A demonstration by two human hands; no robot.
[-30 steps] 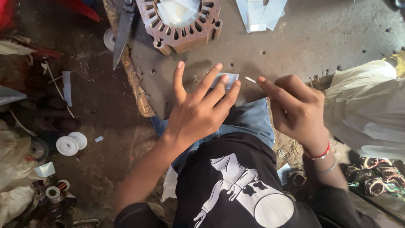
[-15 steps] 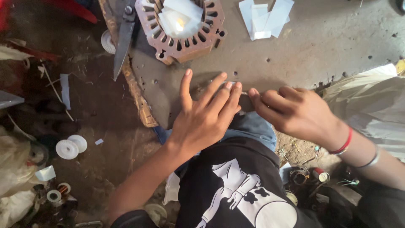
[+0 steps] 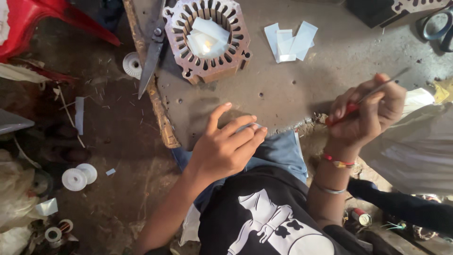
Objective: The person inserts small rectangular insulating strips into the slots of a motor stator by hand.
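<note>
My left hand [image 3: 228,145] lies over a small white paper strip [image 3: 248,126] at the near edge of the grey metal work plate [image 3: 302,89], fingers pressing it down against my knee. My right hand [image 3: 369,112] is raised to the right, closed around a thin metal tool with a red handle [image 3: 373,94], its tip pointing up and right. A rust-coloured slotted motor stator [image 3: 207,40] with white paper pieces in its bore sits at the plate's far side. Cut white paper slips [image 3: 290,41] lie beside it.
Large shears [image 3: 152,49] rest across the plate's left edge. White spools [image 3: 79,175] lie on the dirt floor at left. A red plastic chair [image 3: 52,21] is top left, scissors [image 3: 436,26] top right. Pale cloth [image 3: 415,146] lies to the right.
My right hand has pulled away from the paper strip, lifting up and to the right with the tool. My left hand stays pressed on the strip. The view has shifted downward.
</note>
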